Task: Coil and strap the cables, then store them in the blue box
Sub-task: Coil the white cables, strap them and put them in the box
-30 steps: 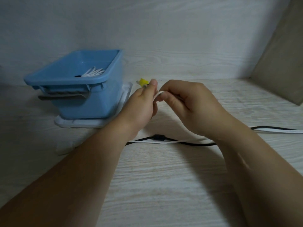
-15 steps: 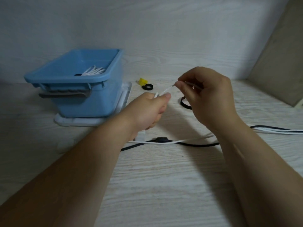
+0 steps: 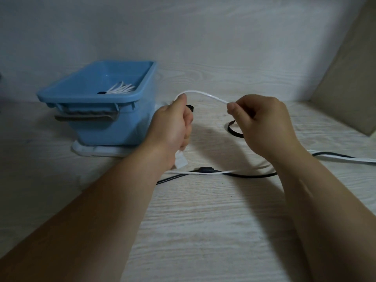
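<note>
White cable (image 3: 203, 93) spans both hands above the table (image 3: 203, 220) in a raised arc, evidently to form a loop. Left hand (image 3: 173, 127) clenches it, plug (image 3: 181, 161) hanging below the fist; right hand (image 3: 264, 125) pinches it at the fingertips. Remainder trails across black cable (image 3: 250, 176), near blue box (image 3: 97, 123).

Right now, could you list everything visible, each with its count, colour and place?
blue box: one, blue, left on the table, on a white lid
coiled cable: one, white, inside the box
white cable: one, white, arched between both hands
black cable: one, black, on the table under the arms
strap loop: one, black, beside the right hand
small ring: one, black, behind left hand
left hand: one, grips white cable
right hand: one, pinches white cable
</note>
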